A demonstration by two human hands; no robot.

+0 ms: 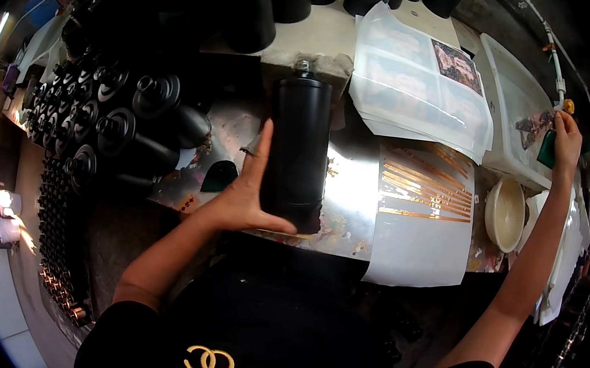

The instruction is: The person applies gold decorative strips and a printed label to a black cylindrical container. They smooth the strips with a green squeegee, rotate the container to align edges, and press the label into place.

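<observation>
In front of me a matte black bottle [299, 148] lies on its side, its neck pointing away toward a rough pale block [333, 64]. My left hand [243, 196] grips it from the left, thumb along its near end and a finger up its side. Far to the right, my right hand [567, 144] is closed at the white pipe's tap with the yellow handle [568, 106]. A flat dark green scraper [547, 148] sticks out beside the palm, over a white water tray [497, 119]. Another dark green piece [220, 176] rests left of the bottle.
Many black bottles [157, 94] are stacked at left; more black cylinders [244, 13] stand at the back. Printed transfer sheets [406, 81] lie right of the bottle. Below them is a sheet with gold strips [427, 191]. A cream bowl [505, 215] sits near the tray.
</observation>
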